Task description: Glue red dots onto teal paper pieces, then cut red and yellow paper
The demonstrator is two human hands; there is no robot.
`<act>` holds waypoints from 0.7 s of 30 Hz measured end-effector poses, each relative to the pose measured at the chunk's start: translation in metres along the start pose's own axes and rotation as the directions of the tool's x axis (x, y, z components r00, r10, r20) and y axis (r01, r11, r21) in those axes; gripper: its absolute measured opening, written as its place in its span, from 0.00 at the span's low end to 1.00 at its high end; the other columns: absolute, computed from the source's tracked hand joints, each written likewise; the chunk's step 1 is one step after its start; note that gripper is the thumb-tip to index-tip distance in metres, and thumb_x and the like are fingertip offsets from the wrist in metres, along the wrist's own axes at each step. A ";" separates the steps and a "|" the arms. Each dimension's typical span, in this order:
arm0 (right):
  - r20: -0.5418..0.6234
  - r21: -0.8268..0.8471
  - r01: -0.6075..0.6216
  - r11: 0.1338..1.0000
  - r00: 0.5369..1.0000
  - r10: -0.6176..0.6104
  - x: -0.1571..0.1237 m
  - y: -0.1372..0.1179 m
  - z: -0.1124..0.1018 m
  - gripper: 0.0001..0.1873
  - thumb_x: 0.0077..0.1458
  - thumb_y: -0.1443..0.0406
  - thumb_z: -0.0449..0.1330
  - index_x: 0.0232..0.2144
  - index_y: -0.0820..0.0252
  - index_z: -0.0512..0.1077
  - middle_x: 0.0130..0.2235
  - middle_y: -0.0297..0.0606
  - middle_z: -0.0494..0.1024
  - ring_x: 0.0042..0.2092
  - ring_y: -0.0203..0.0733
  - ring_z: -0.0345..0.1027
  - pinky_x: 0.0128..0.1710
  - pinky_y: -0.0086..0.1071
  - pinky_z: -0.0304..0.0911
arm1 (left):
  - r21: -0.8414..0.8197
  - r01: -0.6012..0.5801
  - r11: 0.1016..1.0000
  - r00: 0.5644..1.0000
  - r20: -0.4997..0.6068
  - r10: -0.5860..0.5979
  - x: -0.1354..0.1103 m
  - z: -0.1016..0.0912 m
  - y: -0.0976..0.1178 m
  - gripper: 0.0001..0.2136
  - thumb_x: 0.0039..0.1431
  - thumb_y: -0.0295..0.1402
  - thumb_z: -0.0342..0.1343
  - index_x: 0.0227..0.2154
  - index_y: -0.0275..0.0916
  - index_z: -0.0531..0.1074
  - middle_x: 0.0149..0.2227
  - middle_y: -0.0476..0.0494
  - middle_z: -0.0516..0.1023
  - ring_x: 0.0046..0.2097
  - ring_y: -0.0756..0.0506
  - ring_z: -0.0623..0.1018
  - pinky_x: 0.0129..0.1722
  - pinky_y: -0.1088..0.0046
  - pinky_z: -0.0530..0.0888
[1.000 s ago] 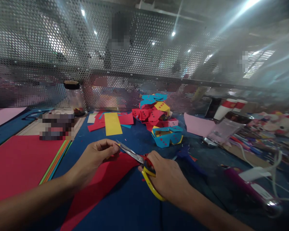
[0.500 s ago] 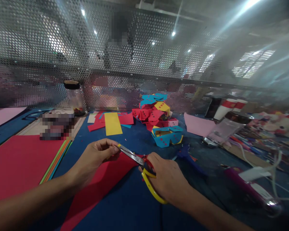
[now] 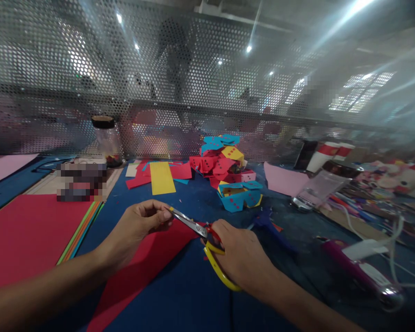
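Observation:
In the head view my right hand [image 3: 242, 251] grips a pair of scissors [image 3: 193, 227] by its yellow and red handle. The blades point up and left. At their tips my left hand [image 3: 147, 219] pinches a tiny yellow piece of paper [image 3: 171, 209], mostly hidden by the fingertips. Beneath both hands a red paper sheet [image 3: 141, 265] lies on the blue table [image 3: 180, 302]. Beyond the scissors sits a blue folded paper shape with red dots [image 3: 233, 203].
Behind stands a pile of folded paper shapes [image 3: 224, 167]. Yellow paper [image 3: 163, 179] and red scraps lie left of it. A dark blue glue gun [image 3: 273, 230], a purple device [image 3: 356, 269] and a tipped jar [image 3: 327, 186] are rightward. A lidded jar [image 3: 107, 143] stands by the mesh panel.
The scissors and my right hand have shifted very slightly. My left hand keeps its pinch in the same place.

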State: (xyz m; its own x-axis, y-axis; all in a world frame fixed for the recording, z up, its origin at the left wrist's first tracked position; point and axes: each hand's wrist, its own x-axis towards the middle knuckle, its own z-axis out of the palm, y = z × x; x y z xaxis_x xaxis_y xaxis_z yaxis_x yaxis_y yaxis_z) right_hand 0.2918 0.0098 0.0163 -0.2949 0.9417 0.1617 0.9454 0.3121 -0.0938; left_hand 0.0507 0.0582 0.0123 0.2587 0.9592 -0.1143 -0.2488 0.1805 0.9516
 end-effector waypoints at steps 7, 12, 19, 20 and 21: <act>0.008 -0.023 -0.001 1.000 1.000 0.001 0.002 0.000 0.000 0.08 0.56 0.64 0.61 0.29 0.57 0.65 0.26 0.31 0.72 0.25 0.35 0.64 0.25 0.32 0.38 | 0.003 0.013 1.000 1.000 -0.005 -0.013 -0.002 0.002 0.003 0.11 0.47 0.37 0.72 0.28 0.37 0.79 0.28 0.49 0.77 0.31 0.51 0.74 0.38 0.72 0.73; 0.021 -0.058 -0.025 0.998 0.999 0.026 0.002 0.000 -0.001 0.08 0.57 0.63 0.61 0.29 0.58 0.66 0.26 0.31 0.73 0.25 0.36 0.65 0.25 0.32 0.36 | 0.006 0.012 1.000 1.000 0.003 -0.012 -0.002 0.001 0.003 0.12 0.46 0.37 0.72 0.29 0.37 0.78 0.28 0.48 0.78 0.32 0.50 0.75 0.38 0.73 0.73; 0.031 -0.054 -0.028 0.998 0.999 0.030 0.002 0.000 -0.001 0.07 0.56 0.64 0.62 0.30 0.58 0.67 0.28 0.32 0.74 0.25 0.37 0.64 0.25 0.32 0.36 | -0.001 0.006 1.000 1.000 0.002 -0.006 0.000 0.000 0.002 0.12 0.45 0.38 0.73 0.28 0.36 0.78 0.28 0.48 0.78 0.32 0.50 0.75 0.38 0.73 0.74; 0.030 -0.054 -0.026 0.998 0.999 0.028 0.002 0.000 0.000 0.07 0.56 0.64 0.62 0.30 0.58 0.67 0.28 0.32 0.74 0.25 0.36 0.64 0.25 0.32 0.36 | -0.003 0.008 1.000 1.000 0.000 -0.008 0.001 0.000 0.002 0.12 0.45 0.38 0.73 0.28 0.37 0.78 0.28 0.48 0.78 0.32 0.50 0.75 0.38 0.73 0.74; 0.030 -0.053 -0.025 0.998 0.999 0.027 0.002 0.001 0.000 0.07 0.56 0.63 0.62 0.30 0.58 0.67 0.27 0.32 0.73 0.25 0.36 0.64 0.25 0.32 0.36 | -0.005 0.010 1.000 1.000 -0.003 -0.010 0.001 0.000 0.001 0.12 0.45 0.38 0.73 0.29 0.37 0.79 0.28 0.48 0.78 0.32 0.50 0.75 0.38 0.73 0.74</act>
State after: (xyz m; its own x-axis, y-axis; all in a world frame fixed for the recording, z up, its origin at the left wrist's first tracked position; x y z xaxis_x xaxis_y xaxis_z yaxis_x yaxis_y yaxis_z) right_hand 0.2917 0.0119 0.0163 -0.2736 0.9531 0.1293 0.9585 0.2814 -0.0457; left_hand 0.0510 0.0592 0.0136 0.2581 0.9580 -0.1251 -0.2506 0.1915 0.9490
